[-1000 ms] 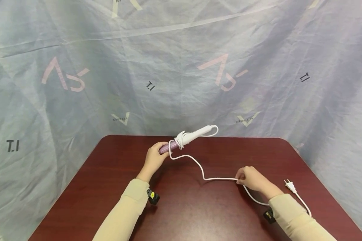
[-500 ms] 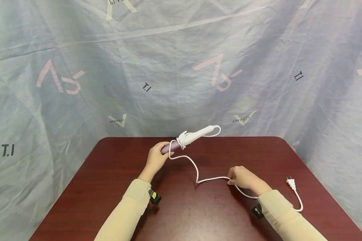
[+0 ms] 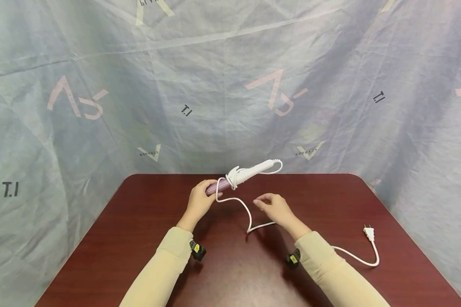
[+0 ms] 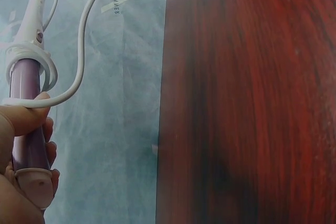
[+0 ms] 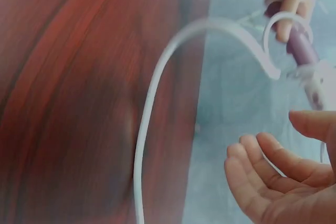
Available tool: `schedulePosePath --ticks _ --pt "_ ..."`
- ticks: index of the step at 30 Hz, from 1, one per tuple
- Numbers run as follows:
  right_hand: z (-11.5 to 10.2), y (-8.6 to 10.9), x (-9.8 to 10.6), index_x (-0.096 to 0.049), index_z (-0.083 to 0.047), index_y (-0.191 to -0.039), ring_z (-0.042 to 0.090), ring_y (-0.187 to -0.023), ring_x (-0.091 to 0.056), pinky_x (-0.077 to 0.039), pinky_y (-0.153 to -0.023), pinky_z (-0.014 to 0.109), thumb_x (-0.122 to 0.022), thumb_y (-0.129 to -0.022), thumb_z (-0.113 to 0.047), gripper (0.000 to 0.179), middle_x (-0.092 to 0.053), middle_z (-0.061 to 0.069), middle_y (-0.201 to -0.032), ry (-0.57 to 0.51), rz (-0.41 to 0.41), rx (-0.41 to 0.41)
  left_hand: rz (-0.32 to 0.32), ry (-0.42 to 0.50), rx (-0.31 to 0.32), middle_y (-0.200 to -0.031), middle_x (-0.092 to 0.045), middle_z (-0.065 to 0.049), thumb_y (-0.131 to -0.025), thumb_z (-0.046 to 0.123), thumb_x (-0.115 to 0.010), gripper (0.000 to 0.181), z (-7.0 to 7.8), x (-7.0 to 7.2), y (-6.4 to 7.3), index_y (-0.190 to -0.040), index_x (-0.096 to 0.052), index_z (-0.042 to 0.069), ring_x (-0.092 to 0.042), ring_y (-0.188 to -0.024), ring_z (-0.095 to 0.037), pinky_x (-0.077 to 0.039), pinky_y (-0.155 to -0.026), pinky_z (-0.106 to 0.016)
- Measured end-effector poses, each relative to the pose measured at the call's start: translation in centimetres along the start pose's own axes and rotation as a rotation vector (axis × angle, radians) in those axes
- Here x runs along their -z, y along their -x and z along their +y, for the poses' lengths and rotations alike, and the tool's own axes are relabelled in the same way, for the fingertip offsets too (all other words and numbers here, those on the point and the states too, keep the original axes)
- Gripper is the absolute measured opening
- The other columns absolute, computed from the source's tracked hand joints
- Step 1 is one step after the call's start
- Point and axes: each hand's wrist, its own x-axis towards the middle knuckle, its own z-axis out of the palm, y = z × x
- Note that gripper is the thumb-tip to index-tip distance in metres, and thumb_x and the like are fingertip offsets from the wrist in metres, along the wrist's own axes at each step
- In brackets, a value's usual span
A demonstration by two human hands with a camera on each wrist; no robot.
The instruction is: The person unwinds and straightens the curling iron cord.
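Note:
My left hand (image 3: pixel 199 199) grips a curling iron by its purple barrel (image 4: pixel 27 124), thumb and fingers curled round it near the tip. The iron's white handle (image 3: pixel 255 169) slants up and away to the right. Its white cord (image 3: pixel 243 204) is looped round the base of the handle, then hangs in a bend toward the table. To the right, my right hand (image 3: pixel 278 209) is raised over the table, fingers relaxed and thumb apart, holding nothing. In the right wrist view the cord (image 5: pixel 152 93) runs beside that hand, apart from its fingers (image 5: pixel 262 177).
A two-prong plug (image 3: pixel 369 233) at the cord's end lies on the right side of the dark red table (image 3: pixel 230 273). Behind the table's far edge hangs a grey printed cloth (image 3: pixel 215 85). Each sleeve cuff carries a small black camera.
My right hand slid left with the cord, then let go of it and rose toward the curling iron. The plug shifted slightly and turned. My left hand keeps its grip almost unmoved.

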Motion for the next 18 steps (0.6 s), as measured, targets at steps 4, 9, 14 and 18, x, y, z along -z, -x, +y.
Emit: schedulePosePath --ticks 4,9,14,18 --pt "-0.8 -0.4 -1.7 -0.07 0.006 -0.103 0.017 -0.071 -0.066 -0.057 -0.072 0.037 -0.069 -0.088 -0.015 0.025 -0.07 0.019 -0.087 -0.271 -0.039 -0.115 0.007 -0.004 -0.006 -0.106 -0.07 -0.011 -0.074 0.013 -0.082 0.038 0.1 0.0 0.0 -0.109 -0.069 0.007 -0.063 -0.094 -0.028 -0.048 -0.084 -0.044" --pt "-1.1 -0.3 -2.6 -0.067 0.013 -0.103 0.013 -0.065 -0.066 -0.057 -0.076 0.043 -0.069 -0.086 -0.005 0.025 -0.071 0.017 -0.083 -0.462 -0.056 -0.19 0.008 0.0 -0.003 -0.106 -0.07 -0.011 -0.074 0.013 -0.082 0.038 0.2 0.0 -0.1 -0.109 -0.069 0.008 -0.063 -0.093 -0.028 -0.048 -0.083 -0.044" --pt "-0.9 0.0 -2.8 -0.066 0.015 -0.104 0.013 -0.065 -0.067 -0.058 -0.07 0.034 -0.07 -0.084 -0.001 0.026 -0.072 0.014 -0.081 -0.539 -0.091 -0.232 0.003 0.01 0.006 -0.107 -0.07 -0.011 -0.074 0.013 -0.082 0.038 0.1 -0.2 0.0 -0.109 -0.069 0.006 -0.064 -0.096 -0.028 -0.048 -0.085 -0.045" --pt "-1.0 0.4 -2.5 -0.067 0.014 -0.101 0.013 -0.065 -0.066 -0.057 -0.066 0.031 -0.071 -0.084 -0.001 0.023 -0.072 0.013 -0.079 -0.469 -0.104 -0.165 0.002 0.006 0.005 -0.107 -0.07 -0.012 -0.075 0.014 -0.082 0.039 -0.1 -0.2 0.1 -0.11 -0.068 0.005 -0.064 -0.096 -0.028 -0.049 -0.085 -0.045"
